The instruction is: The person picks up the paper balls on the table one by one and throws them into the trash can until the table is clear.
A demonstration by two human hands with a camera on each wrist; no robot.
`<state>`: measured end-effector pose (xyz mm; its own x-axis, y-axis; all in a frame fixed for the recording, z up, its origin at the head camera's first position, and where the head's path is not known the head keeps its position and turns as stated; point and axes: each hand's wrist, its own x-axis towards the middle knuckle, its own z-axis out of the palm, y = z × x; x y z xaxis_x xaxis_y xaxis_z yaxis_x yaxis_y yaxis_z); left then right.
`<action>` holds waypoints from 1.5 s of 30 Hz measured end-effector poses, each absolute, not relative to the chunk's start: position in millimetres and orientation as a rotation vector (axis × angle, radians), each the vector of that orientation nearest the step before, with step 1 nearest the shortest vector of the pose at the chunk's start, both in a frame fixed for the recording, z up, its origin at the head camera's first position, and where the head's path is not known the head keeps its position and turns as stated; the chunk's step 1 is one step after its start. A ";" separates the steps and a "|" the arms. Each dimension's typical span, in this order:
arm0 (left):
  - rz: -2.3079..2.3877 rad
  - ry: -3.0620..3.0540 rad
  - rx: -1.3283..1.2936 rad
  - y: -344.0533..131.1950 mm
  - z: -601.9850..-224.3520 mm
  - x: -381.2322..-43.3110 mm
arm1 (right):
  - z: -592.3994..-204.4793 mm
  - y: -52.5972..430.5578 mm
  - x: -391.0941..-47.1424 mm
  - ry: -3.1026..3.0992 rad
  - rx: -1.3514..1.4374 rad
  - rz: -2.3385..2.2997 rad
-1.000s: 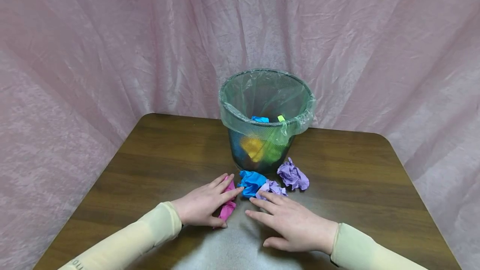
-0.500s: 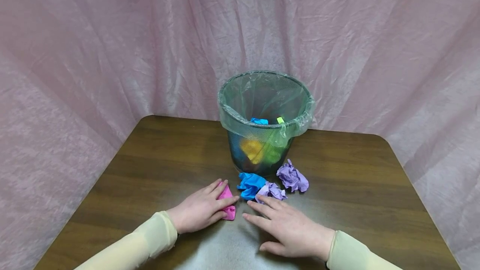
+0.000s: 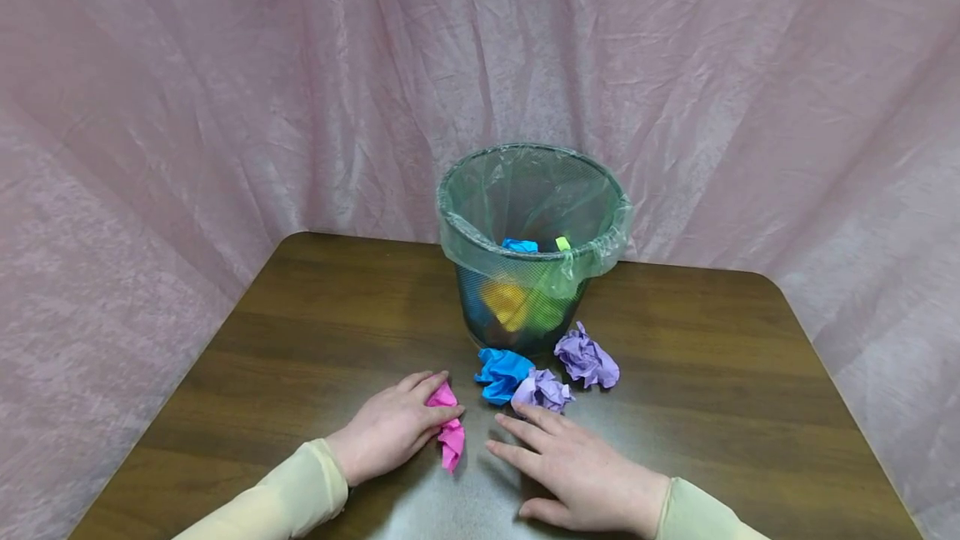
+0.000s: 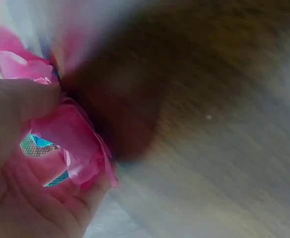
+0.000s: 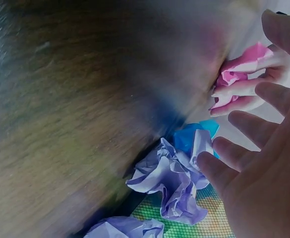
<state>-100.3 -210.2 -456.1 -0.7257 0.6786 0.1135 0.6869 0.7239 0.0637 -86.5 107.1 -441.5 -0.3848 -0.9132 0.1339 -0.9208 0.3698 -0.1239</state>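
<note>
My left hand (image 3: 388, 433) grips a crumpled pink sheet of paper (image 3: 452, 442) low over the table; one end of it sticks out past the fingers. In the left wrist view, the thumb and fingers wrap around the pink paper (image 4: 70, 136). My right hand (image 3: 588, 473) lies palm down with fingers spread and holds nothing. Its fingertips reach right up to a light purple paper ball (image 3: 542, 390). That ball sits against a blue crumpled paper (image 3: 502, 375). A darker purple paper ball (image 3: 587, 358) lies a little farther back on the right.
Behind the papers stands a mesh wastebasket (image 3: 468, 298) with a translucent green liner (image 3: 480, 244) folded over its rim. Blue, yellow and green papers show inside. The wooden table (image 3: 322, 315) has rounded back corners, and a pink curtain (image 3: 375, 90) hangs behind it.
My left hand has drawn back left and toward me with the pink paper, away from the blue one. The right hand has stayed nearly in place, fingers still spread.
</note>
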 end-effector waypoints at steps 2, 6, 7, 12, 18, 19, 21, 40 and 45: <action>-0.167 -2.856 -1.105 -211.0 -454.8 -98.9 | -441.7 106.1 -85.8 -2.555 1.719 0.272; -0.254 -2.970 -1.007 -213.9 -452.7 -94.0 | -442.4 103.3 -84.4 -2.523 1.730 0.263; -0.282 -3.000 -0.976 -215.1 -452.6 -92.5 | -442.3 102.6 -83.9 -2.521 1.735 0.265; -0.331 -3.022 -0.891 -223.3 -454.7 -86.6 | -441.0 99.9 -81.4 -2.551 1.757 0.276; -0.320 -2.943 -0.860 -227.8 -455.8 -83.3 | -441.8 96.8 -79.9 -2.503 1.768 0.264; -0.320 -2.933 -0.855 -228.0 -455.5 -82.9 | -442.2 96.2 -79.9 -2.492 1.769 0.262; -0.316 -2.915 -0.850 -228.3 -454.6 -81.6 | -442.2 94.8 -80.0 -2.477 1.774 0.268; -0.346 -2.750 -0.911 -255.0 -403.3 -104.8 | -399.7 83.9 -93.3 -2.375 1.780 0.177; -0.410 -2.682 -0.928 -259.1 -367.1 -116.5 | -373.1 86.9 -95.5 -2.361 1.762 0.157</action>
